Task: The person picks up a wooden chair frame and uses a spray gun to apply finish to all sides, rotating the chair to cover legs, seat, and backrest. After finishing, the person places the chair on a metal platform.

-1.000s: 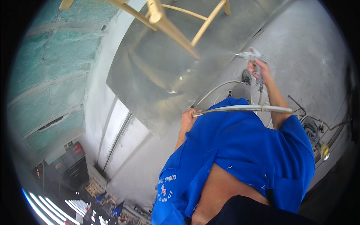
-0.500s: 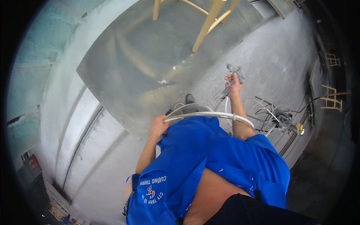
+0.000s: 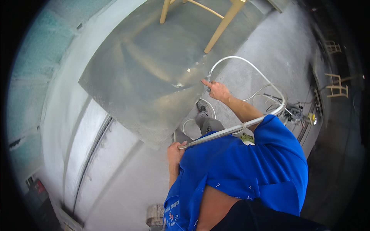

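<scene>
My right hand (image 3: 217, 91) reaches forward, closed around a metal spray gun (image 3: 209, 78) that is mostly hidden by the fingers. From the gun a white hose (image 3: 241, 58) arcs up and back toward my right arm. At my waist, my left hand (image 3: 175, 152) is closed on the paired white hose (image 3: 223, 133), which runs across my front and over my right forearm. Ahead stands a pale wooden piece of furniture, only its legs (image 3: 223, 27) and rails showing. It rests on a broad grey board (image 3: 111, 73) marked with yellowish overspray.
Hoses and a dark fitting with a yellow part (image 3: 311, 118) lie on the floor to the right. Beyond are wooden frames (image 3: 337, 91). A pale wall (image 3: 58, 100) runs along the left. A round container (image 3: 155, 215) stands near my left side. My shoe (image 3: 201, 106) is beside the board.
My right hand has moved left and turned, bringing the spray gun toward the board's edge. Its hose now loops high. My left hand has come back toward my body, still holding the hose.
</scene>
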{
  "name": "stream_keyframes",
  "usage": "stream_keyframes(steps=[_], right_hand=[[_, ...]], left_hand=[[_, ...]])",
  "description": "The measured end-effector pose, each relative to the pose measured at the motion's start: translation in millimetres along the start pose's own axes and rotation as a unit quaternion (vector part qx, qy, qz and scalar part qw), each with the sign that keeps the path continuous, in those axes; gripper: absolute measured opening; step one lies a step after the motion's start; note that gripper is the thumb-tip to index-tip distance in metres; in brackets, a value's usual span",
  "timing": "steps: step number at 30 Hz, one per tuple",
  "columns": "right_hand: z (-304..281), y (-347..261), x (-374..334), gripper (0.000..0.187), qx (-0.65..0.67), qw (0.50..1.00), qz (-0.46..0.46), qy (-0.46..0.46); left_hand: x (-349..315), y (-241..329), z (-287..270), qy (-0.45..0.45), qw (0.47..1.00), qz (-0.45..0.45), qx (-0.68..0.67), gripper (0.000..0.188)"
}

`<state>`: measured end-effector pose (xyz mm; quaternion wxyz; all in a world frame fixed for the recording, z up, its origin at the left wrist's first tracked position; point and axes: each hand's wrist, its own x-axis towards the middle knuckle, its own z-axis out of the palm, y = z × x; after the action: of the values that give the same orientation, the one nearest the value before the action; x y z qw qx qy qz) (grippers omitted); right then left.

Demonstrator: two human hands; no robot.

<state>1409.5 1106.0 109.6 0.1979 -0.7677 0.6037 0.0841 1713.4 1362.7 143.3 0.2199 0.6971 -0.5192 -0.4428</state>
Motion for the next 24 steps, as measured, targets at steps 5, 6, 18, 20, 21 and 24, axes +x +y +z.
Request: stream_keyframes(steps=[5, 6, 18, 20, 21, 24], right_hand=[[-97.1, -54.2, -12.8, 0.073, -0.037, 0.992, 0.044, 0.109], [-119.0, -63.7, -18.3, 0.073, -0.041, 0.988, 0.041, 0.142], [-278.7, -173.6, -54.7, 0.073, -0.224, 0.920, 0.073, 0.313], [-272.1, -180.7, -35.9, 0.068, -0.249, 0.931, 0.054, 0.260], [-261.0, -184.8, -23.2, 0.064, -0.248, 0.945, 0.035, 0.212], [-211.8, -195.3, 12.4, 0.058, -0.220, 0.974, 0.039, 0.030]], left_hand=[[10.0, -48.2, -36.1, -0.007, 0.996, 0.024, -0.089, 0.050], [11.4, -55.5, -46.1, -0.010, 0.996, 0.013, -0.084, 0.050], [36.6, -89.9, -65.4, -0.082, 0.988, 0.037, -0.124, 0.049], [37.2, -96.5, -62.3, -0.091, 0.990, 0.040, -0.102, 0.049], [36.9, -100.9, -62.2, -0.100, 0.990, 0.030, -0.094, 0.049], [30.2, -117.2, -70.3, -0.129, 0.991, -0.005, -0.046, 0.048]])
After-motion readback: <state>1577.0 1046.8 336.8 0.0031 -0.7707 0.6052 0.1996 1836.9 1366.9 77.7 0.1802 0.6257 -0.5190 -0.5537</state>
